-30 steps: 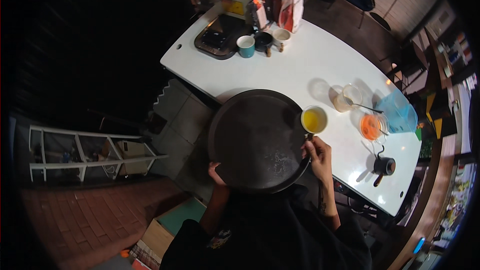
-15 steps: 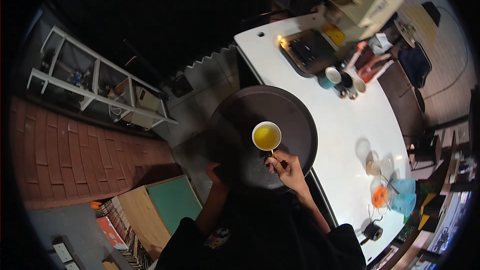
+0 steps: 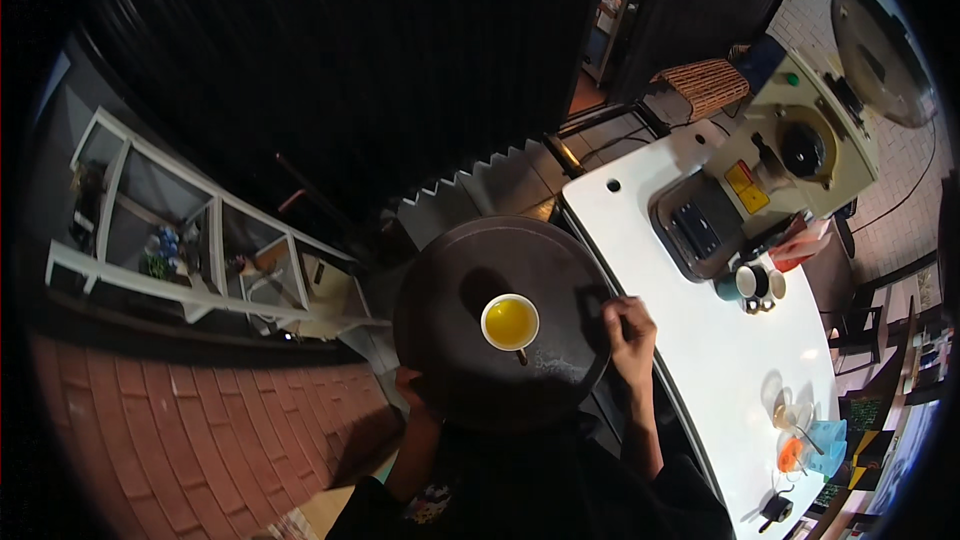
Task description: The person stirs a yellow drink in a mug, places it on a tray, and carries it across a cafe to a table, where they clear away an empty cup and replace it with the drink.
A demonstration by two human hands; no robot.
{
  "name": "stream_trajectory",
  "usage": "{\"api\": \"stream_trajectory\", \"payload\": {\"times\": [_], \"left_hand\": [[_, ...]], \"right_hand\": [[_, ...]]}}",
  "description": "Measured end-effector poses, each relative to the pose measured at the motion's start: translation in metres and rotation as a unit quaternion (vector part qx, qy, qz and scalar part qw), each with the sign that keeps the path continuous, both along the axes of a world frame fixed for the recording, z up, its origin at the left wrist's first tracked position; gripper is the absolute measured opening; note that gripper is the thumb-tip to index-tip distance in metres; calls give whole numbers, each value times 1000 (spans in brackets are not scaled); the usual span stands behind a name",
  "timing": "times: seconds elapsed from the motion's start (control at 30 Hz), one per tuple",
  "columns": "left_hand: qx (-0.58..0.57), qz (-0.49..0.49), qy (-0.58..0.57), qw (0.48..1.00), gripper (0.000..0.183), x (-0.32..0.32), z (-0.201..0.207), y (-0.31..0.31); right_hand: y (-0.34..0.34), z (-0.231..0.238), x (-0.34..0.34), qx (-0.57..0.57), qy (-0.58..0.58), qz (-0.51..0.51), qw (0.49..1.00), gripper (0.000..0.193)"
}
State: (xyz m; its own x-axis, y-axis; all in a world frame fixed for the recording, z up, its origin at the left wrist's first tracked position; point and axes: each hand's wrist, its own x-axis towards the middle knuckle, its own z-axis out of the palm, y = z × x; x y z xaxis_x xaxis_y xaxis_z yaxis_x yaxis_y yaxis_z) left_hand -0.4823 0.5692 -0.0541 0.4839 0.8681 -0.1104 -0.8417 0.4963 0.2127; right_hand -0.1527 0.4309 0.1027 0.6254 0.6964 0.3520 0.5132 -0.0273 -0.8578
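Note:
A round dark brown tray [image 3: 445, 290] is held level in front of my body. On it stands a white cup [image 3: 510, 347] of yellow liquid, its handle turned toward me. My left hand [image 3: 416, 395] is at the tray's near left edge, partly in shadow, with its fingers hidden around the rim. At the right edge of the tray, my right hand [image 3: 630, 335] is closed on the rim, fingers curled. Neither hand touches the cup.
A white counter [image 3: 690, 360] runs along the right. It carries a cream machine [image 3: 848, 155], several mugs [image 3: 746, 283], a blue container [image 3: 828, 440] and a small dark pot [image 3: 776, 510]. Left are a white metal frame [image 3: 215, 240] and a brick wall [image 3: 180, 420].
My right hand has let go of the cup's handle and moved right to the tray's rim. The cup now stands on the tray. The view has turned, shifting the counter rightward.

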Motion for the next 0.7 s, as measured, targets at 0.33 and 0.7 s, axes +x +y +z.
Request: {"api": "stream_trajectory", "payload": {"times": [0.33,0.7], "left_hand": [[68,-39,-26,997,27,42,9,172],[195,-28,69,978,20,176,-37,399]], "right_hand": [[172,-13,28,-23,304,24,952,65],[329,-56,154,67,309,-69,946,50]]}}
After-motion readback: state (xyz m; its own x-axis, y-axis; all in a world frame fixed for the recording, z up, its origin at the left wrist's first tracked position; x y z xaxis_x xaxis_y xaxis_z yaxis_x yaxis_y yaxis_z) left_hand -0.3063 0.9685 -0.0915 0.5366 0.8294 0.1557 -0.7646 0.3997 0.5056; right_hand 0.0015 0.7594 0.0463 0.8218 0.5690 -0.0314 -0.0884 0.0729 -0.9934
